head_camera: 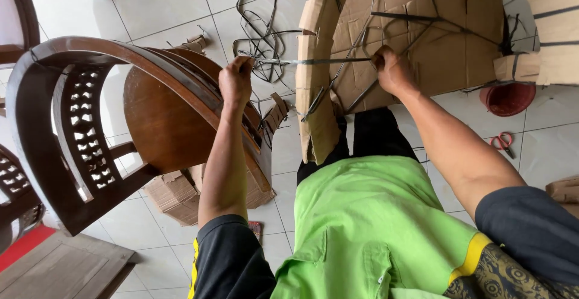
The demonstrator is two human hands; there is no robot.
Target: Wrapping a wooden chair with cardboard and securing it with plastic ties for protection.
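Gripping a grey plastic strap [313, 61], both hands are closed tight on it and hold it stretched between them. The left hand [235, 82] is fisted around one end, just above the curved back rail of a dark wooden chair [163, 112]. The right hand [392, 70] is clenched on the other end, pressed against a cardboard-wrapped piece [422, 40] that stands directly beyond it. The strap runs level from fist to fist and crosses the folded cardboard edge [313, 94] midway between the hands. More straps criss-cross the cardboard face behind the right hand.

Just beyond the left hand, a loose tangle of spare strapping [259, 34] lies on the tiled floor [163, 3]. Well off to the outside of the right forearm sit a red plastic basin [509, 97] and a pair of red-handled scissors [502, 142]. Below the left forearm, flattened cardboard pieces [178, 193] rest under the chair.

Assessment: the work in hand appears to be tensioning the strap around the wrapping. To do it well, both hands should pull evenly along the line of the strap, keeping it flat and untwisted where it bears on the cardboard edge, which looks liable to crush or tear. Whether the strap is knotted or merely held cannot be determined.
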